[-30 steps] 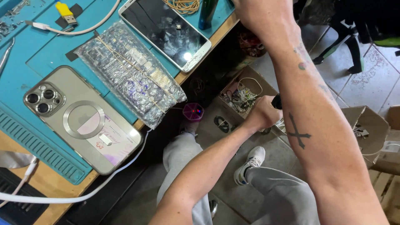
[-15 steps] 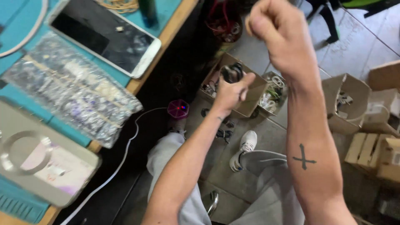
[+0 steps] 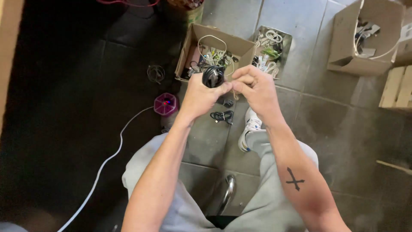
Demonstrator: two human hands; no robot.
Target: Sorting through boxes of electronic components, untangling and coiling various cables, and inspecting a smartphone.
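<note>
My left hand (image 3: 201, 94) grips a coiled black cable (image 3: 213, 76) in front of me, above my knees. My right hand (image 3: 255, 88) has come in beside it, with its fingertips pinched at the coil's right side. Both hands hover over the grey tiled floor. Directly behind them stands an open cardboard box (image 3: 194, 43) full of tangled cables. On the floor under my hands lies another small black cable bundle (image 3: 222, 115).
A metal tin (image 3: 286, 47) with white cables stands next to the box. At the top right is another cardboard box (image 3: 343, 38). A pink plug adapter (image 3: 165, 104) with a white cord (image 3: 103, 165) sits at the left. My white shoe (image 3: 249, 131) rests on the floor.
The view has swung down from the workbench with phones to the floor. My right hand has dropped from high up and joined my left hand on the black cable.
</note>
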